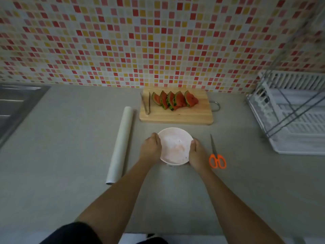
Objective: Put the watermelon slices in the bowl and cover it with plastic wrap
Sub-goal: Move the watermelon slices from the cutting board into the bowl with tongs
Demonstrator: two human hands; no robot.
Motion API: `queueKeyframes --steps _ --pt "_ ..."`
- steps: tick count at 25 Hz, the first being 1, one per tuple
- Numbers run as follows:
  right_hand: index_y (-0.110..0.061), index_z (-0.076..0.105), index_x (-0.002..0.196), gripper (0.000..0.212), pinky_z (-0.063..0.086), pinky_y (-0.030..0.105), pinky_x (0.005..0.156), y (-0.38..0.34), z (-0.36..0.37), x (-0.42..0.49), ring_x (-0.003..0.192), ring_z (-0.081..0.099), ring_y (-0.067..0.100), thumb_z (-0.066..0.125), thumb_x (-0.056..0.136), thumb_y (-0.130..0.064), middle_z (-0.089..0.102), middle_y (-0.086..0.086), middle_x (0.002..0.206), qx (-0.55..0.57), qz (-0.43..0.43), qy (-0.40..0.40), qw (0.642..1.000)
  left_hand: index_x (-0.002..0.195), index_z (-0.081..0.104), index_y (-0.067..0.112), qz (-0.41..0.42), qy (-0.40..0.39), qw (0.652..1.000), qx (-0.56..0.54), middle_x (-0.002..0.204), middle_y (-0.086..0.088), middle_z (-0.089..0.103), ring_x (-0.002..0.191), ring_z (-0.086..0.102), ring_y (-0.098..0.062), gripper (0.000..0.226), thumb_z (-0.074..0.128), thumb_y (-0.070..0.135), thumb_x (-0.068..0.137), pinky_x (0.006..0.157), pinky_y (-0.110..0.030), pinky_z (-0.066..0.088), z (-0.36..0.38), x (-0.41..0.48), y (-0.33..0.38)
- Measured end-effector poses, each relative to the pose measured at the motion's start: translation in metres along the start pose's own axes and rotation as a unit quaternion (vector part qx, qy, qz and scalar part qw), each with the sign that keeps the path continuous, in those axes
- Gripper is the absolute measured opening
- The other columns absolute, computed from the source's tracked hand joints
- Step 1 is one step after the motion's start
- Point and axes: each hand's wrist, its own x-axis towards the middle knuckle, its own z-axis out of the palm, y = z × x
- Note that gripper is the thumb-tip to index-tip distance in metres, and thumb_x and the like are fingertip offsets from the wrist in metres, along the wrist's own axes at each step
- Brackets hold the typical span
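Observation:
A pale pink bowl (173, 141) stands on the grey counter in front of me, with nothing in it. My left hand (150, 148) grips its left rim and my right hand (197, 154) grips its right rim. Several watermelon slices (175, 100) lean in a row on a wooden cutting board (175, 117) behind the bowl. A roll of plastic wrap (120, 145) lies to the left of the bowl, pointing away from me.
Metal tongs (146, 104) lie on the board's left end. Orange-handled scissors (216, 155) lie right of the bowl. A white dish rack (290, 111) stands at the right, a steel sink (15, 106) at the left, a tiled wall behind.

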Motion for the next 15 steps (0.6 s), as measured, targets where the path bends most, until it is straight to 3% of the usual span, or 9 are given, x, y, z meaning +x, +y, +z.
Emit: queueKeyframes --steps 3,5,8,11,13,15 --pt "-0.017 0.053 0.122 0.038 0.048 0.042 0.089 -0.001 0.000 0.001 0.105 0.057 0.033 0.026 0.099 -0.033 0.062 0.012 0.114 0.035 0.029 0.001 0.999 0.102 0.051 0.000 0.001 0.005 1.000 -0.030 0.106 -0.026 0.064 0.098 0.060 -0.042 0.034 0.026 0.023 0.102 0.082 -0.044 0.046 0.003 0.003 -0.005" --pt "-0.023 0.053 0.121 0.038 0.054 0.051 0.079 -0.003 0.001 -0.001 0.097 0.059 0.030 0.025 0.098 -0.036 0.061 0.008 0.107 0.046 0.043 -0.004 0.998 0.103 0.052 0.001 0.000 0.001 0.999 -0.035 0.106 -0.025 0.064 0.098 0.060 -0.041 0.035 0.026 0.024 0.103 0.082 -0.043 0.045 0.004 0.003 -0.007" --pt "-0.025 0.052 0.122 0.038 0.057 0.050 0.072 -0.003 0.001 -0.002 0.095 0.060 0.028 0.026 0.098 -0.037 0.062 0.007 0.107 0.050 0.049 -0.003 0.998 0.101 0.053 0.003 0.003 0.002 0.999 -0.045 0.103 -0.023 0.064 0.096 0.060 -0.039 0.034 0.027 0.025 0.103 0.079 -0.039 0.043 0.006 0.003 -0.010" --pt "-0.024 0.053 0.120 0.036 0.056 0.049 0.075 -0.001 0.002 0.000 0.096 0.060 0.027 0.027 0.098 -0.035 0.062 0.006 0.106 0.065 0.049 0.001 0.997 0.098 0.053 0.004 0.004 -0.001 0.999 -0.054 0.099 -0.020 0.064 0.092 0.060 -0.037 0.034 0.027 0.026 0.102 0.074 -0.037 0.042 0.009 0.006 -0.015" --pt "-0.023 0.053 0.122 0.037 0.057 0.034 0.069 0.001 0.003 0.002 0.095 0.059 0.026 0.026 0.099 -0.033 0.063 0.005 0.110 0.061 0.045 0.002 0.997 0.096 0.053 0.006 0.000 0.000 0.998 -0.065 0.096 -0.017 0.064 0.089 0.059 -0.035 0.033 0.027 0.027 0.102 0.071 -0.035 0.040 0.012 0.009 -0.017" --pt "-0.023 0.052 0.125 0.037 0.046 0.013 0.061 0.004 0.003 0.004 0.095 0.056 0.022 0.027 0.099 -0.032 0.061 0.002 0.111 0.056 0.044 0.001 0.997 0.093 0.052 0.012 -0.004 0.001 0.998 -0.068 0.092 -0.011 0.062 0.086 0.058 -0.031 0.031 0.027 0.028 0.102 0.070 -0.032 0.039 0.014 0.009 -0.018"
